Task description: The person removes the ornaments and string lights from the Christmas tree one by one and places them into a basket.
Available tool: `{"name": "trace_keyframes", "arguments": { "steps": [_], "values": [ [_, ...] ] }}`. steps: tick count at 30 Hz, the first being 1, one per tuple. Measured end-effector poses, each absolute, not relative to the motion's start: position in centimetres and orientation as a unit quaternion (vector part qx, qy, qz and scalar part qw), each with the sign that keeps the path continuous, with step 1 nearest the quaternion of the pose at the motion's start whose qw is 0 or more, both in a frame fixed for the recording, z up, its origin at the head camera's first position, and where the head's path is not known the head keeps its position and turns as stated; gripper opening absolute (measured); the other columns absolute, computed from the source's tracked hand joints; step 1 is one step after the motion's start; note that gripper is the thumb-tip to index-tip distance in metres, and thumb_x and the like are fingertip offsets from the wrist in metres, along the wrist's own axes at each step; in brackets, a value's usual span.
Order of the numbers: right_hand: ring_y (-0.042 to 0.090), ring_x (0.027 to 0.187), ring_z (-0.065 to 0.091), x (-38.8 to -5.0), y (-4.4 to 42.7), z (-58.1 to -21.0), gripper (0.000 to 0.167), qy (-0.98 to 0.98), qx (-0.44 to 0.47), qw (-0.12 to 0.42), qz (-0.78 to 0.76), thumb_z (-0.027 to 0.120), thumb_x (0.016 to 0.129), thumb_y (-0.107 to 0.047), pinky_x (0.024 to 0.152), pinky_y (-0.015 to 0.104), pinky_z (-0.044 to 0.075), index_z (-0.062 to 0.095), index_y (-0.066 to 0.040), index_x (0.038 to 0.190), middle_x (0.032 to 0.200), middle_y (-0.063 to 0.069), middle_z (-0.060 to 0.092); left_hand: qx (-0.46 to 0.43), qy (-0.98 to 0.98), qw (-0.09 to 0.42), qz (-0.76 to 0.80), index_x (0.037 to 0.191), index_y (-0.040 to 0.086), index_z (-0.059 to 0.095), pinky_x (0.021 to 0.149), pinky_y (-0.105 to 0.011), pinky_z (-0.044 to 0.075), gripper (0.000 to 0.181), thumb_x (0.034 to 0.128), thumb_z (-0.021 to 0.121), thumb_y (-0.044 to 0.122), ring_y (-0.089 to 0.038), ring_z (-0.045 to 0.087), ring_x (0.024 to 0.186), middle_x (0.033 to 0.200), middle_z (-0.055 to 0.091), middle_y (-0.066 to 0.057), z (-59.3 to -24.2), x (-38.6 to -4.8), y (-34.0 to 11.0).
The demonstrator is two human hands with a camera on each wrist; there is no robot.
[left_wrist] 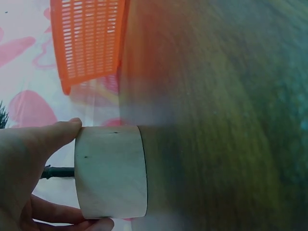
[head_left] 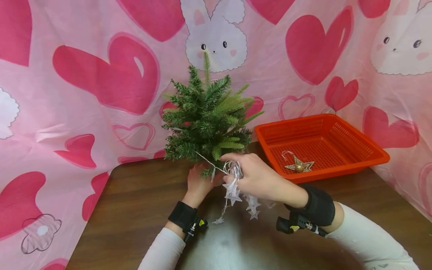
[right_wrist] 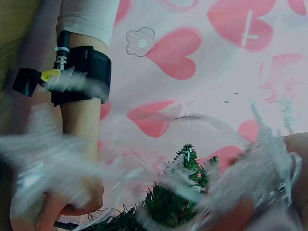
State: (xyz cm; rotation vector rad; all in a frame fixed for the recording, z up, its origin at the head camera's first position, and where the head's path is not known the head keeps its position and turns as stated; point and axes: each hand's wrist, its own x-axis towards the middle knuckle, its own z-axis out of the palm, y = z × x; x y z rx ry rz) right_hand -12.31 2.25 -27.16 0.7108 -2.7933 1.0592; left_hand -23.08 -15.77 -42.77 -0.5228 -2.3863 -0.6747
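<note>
A small artificial Christmas tree [head_left: 206,116] stands upright on the table. My left hand [head_left: 198,182] is low under its branches. In the left wrist view, the fingers and thumb of that hand grip the pale round base [left_wrist: 113,171], from which a thin dark trunk [left_wrist: 60,172] rises. In front of the lower branches, my right hand [head_left: 260,176] holds a bundled string of clear star lights [head_left: 233,190]. Several stars dangle below it, and one strand runs up to the branches. The right wrist view shows the bundle [right_wrist: 255,178] blurred.
An orange plastic basket [head_left: 337,174] stands at the back right of the brown wooden table [head_left: 135,213]. Inside it lies a gold star ornament [head_left: 299,166] with a small ball. A pink curtain [head_left: 84,22] with hearts and rabbits hangs behind the table.
</note>
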Motion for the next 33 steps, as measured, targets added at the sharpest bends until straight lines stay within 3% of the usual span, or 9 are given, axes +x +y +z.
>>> {"name": "trace_keyframes", "arguments": {
  "steps": [3,6,10,15,19,22,25,28,33],
  "values": [
    [0.004,0.066,0.055,-12.7,2.1,-27.4,0.022,-0.928,0.234,0.032,0.288,0.073,0.088,-0.026,0.070,0.027,0.046,0.073,-0.019,0.109,0.069,-0.014,0.064,-0.187,-0.905,0.288,-0.253,0.085,0.006,0.071,0.079,-0.053,0.052,0.029,0.0728,0.084,0.029,-0.036,0.066,0.087,0.085,0.073,-0.011,-42.6,-23.0,-15.7],
    [0.004,0.068,0.055,-12.9,2.0,-27.7,0.006,-0.932,0.243,0.043,0.265,0.074,0.087,-0.031,0.074,0.029,0.043,0.075,-0.026,0.091,0.071,-0.018,0.066,-0.161,-0.918,0.234,-0.275,0.090,0.005,0.073,0.080,-0.052,0.052,0.029,0.0721,0.082,0.026,-0.038,0.066,0.090,0.091,0.074,-0.013,-42.1,-23.0,-16.0],
    [0.005,0.062,0.048,-13.2,2.1,-27.8,0.011,-0.927,0.240,0.066,0.280,0.076,0.086,-0.037,0.067,0.027,0.038,0.071,-0.030,0.079,0.066,-0.018,0.061,-0.168,-0.935,0.121,-0.289,0.093,0.008,0.071,0.072,-0.044,0.050,0.036,0.0702,0.082,0.033,-0.033,0.064,0.083,0.086,0.070,-0.011,-41.3,-23.7,-16.8],
    [0.007,0.069,0.049,-13.2,2.1,-28.1,0.018,-0.909,0.254,0.093,0.317,0.076,0.085,-0.038,0.063,0.025,0.039,0.068,-0.029,0.073,0.074,-0.012,0.059,-0.251,-0.921,0.013,-0.299,0.088,0.006,0.059,0.059,-0.031,0.034,0.041,0.0722,0.082,0.036,-0.019,0.044,0.064,0.070,0.048,-0.004,-41.2,-25.0,-17.9],
    [0.006,0.077,0.053,-13.0,2.0,-28.5,0.017,-0.881,0.298,0.101,0.355,0.076,0.087,-0.031,0.067,0.024,0.044,0.068,-0.025,0.073,0.082,-0.010,0.061,-0.252,-0.919,0.022,-0.302,0.093,0.006,0.063,0.064,-0.032,0.041,0.033,0.0738,0.078,0.029,-0.018,0.048,0.071,0.077,0.057,-0.004,-41.8,-25.4,-18.0],
    [0.002,0.072,0.059,-12.4,1.8,-28.7,0.016,-0.847,0.339,0.075,0.403,0.073,0.090,-0.026,0.063,0.022,0.046,0.066,-0.024,0.075,0.077,-0.014,0.066,-0.239,-0.926,0.045,-0.288,0.083,0.007,0.064,0.068,-0.036,0.045,0.018,0.0755,0.071,0.022,-0.020,0.050,0.072,0.079,0.059,-0.005,-42.1,-25.4,-17.8],
    [-0.001,0.062,0.056,-11.8,1.8,-28.6,0.009,-0.823,0.377,0.050,0.422,0.069,0.093,-0.027,0.057,0.020,0.044,0.068,-0.023,0.085,0.069,-0.014,0.064,-0.228,-0.924,0.058,-0.302,0.071,0.007,0.060,0.068,-0.038,0.045,0.011,0.0770,0.065,0.014,-0.020,0.048,0.069,0.072,0.055,-0.005,-42.4,-25.3,-17.6],
    [-0.005,0.061,0.053,-11.2,1.9,-28.2,0.009,-0.818,0.408,0.038,0.404,0.066,0.096,-0.029,0.058,0.019,0.045,0.072,-0.022,0.099,0.076,-0.013,0.068,-0.218,-0.919,0.062,-0.322,0.068,0.007,0.060,0.069,-0.037,0.048,0.017,0.0799,0.066,0.016,-0.019,0.050,0.068,0.070,0.057,-0.004,-42.6,-25.3,-17.5],
    [-0.008,0.079,0.062,-10.5,2.5,-27.4,0.022,-0.816,0.457,0.043,0.350,0.064,0.096,-0.023,0.070,0.015,0.050,0.072,-0.020,0.117,0.106,-0.011,0.075,-0.218,-0.941,0.063,-0.251,0.096,0.003,0.067,0.085,-0.043,0.052,0.033,0.0863,0.068,0.034,-0.026,0.064,0.088,0.093,0.068,-0.010,-42.9,-25.0,-17.5]
  ]
}}
